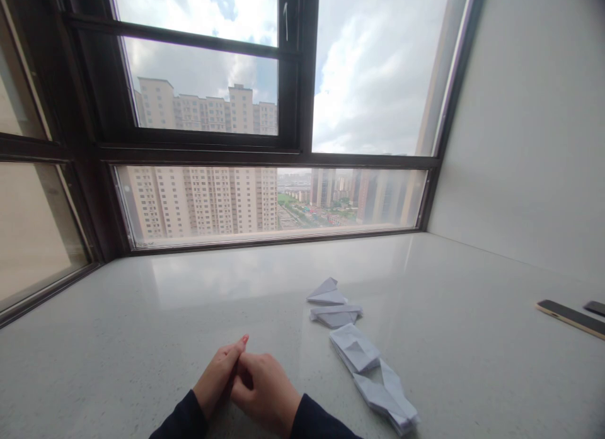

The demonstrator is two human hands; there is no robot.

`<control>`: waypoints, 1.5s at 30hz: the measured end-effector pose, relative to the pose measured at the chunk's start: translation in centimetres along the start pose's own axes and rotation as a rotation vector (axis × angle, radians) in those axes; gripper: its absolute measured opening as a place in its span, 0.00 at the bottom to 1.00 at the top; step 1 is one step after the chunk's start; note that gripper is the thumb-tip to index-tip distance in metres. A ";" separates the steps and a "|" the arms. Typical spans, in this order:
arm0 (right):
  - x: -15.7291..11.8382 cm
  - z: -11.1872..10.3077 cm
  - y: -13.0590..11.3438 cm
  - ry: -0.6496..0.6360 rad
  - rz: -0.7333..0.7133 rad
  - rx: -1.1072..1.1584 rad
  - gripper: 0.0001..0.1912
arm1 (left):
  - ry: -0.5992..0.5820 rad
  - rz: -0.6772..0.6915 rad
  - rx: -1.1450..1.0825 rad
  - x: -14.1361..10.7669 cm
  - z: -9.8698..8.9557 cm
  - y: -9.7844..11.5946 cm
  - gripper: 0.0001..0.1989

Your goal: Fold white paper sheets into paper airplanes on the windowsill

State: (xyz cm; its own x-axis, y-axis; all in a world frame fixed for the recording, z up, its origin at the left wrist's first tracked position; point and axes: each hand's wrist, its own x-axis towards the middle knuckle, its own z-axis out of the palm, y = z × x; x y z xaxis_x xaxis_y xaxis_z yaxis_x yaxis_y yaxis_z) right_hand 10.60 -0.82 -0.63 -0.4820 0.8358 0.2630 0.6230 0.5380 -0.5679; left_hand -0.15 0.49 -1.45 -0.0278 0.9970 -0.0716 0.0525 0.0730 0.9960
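Two hands [215, 377] [268, 383] press together, hold unclear; I'd edge-pinch likely light, crushable folded papers [355, 349] short of the sill's [227, 294] far edge.

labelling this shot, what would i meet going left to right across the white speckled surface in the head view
Dark-sleeved bare left hand, dark-sleeved bare right hand, folded white paper pieces, flat gold-edged dark slab.

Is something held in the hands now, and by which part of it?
Nothing held is visible. The left hand and right hand touch; whether they hide something small cannot be told. The folded papers lie apart from them.
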 end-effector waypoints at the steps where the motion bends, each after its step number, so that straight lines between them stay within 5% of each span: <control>1: 0.0 0.0 0.0 0.003 0.002 0.003 0.04 | -0.004 -0.001 0.003 0.1 0.0 -0.1 0.23; 45: 0.0 0.2 0.2 0.000 0.006 -0.039 0.04 | -0.017 -0.010 -0.014 0.5 -0.1 -0.6 0.23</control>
State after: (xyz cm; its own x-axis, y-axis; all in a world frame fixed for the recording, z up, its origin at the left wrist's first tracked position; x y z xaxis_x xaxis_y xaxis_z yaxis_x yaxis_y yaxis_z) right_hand 10.61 -0.76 -0.85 -0.4778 0.8392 0.2596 0.6496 0.5365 -0.5386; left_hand -0.29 0.91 -2.03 -0.0110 0.9965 -0.0825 0.0379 0.0828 0.9958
